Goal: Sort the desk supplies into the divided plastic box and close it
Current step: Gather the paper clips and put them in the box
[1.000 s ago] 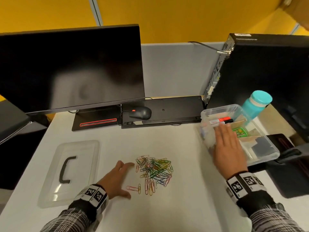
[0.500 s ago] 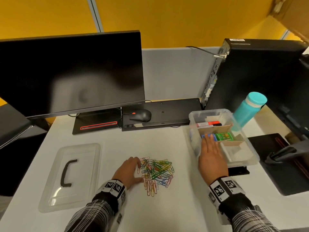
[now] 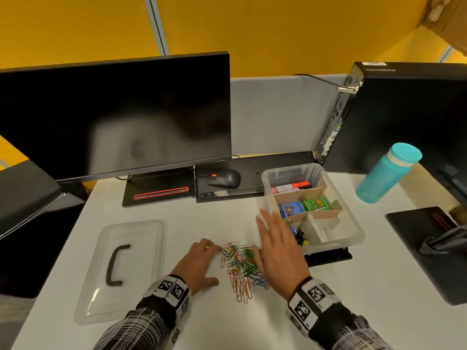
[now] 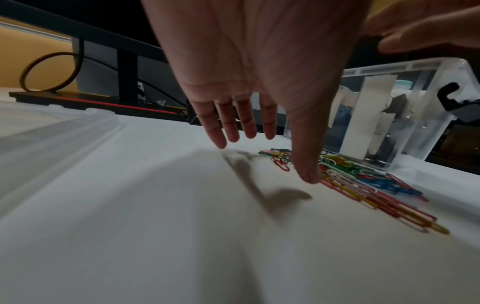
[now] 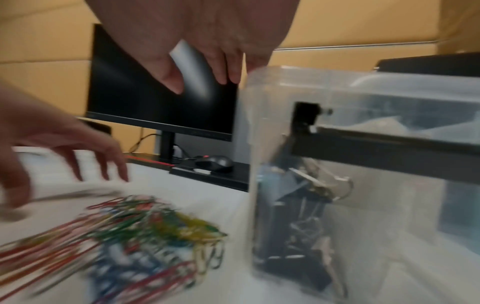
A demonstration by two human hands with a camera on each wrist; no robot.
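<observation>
A heap of coloured paper clips lies on the white desk. My left hand rests on the desk at the heap's left edge, fingers spread and holding nothing. My right hand hovers flat above the heap's right side, fingers straight. The clear divided box stands just right of the heap. It holds markers, blue and green tins and binder clips. Its clear lid with a black handle lies at the left.
A dark monitor stands at the back, with a black mouse on a black keyboard. A computer tower and a teal bottle are at the right. A black stand lies at the right edge.
My right hand left the box's near edge and swung left over the paper clips. My left hand slid closer to the heap's left side. The box sits nearer the clips.
</observation>
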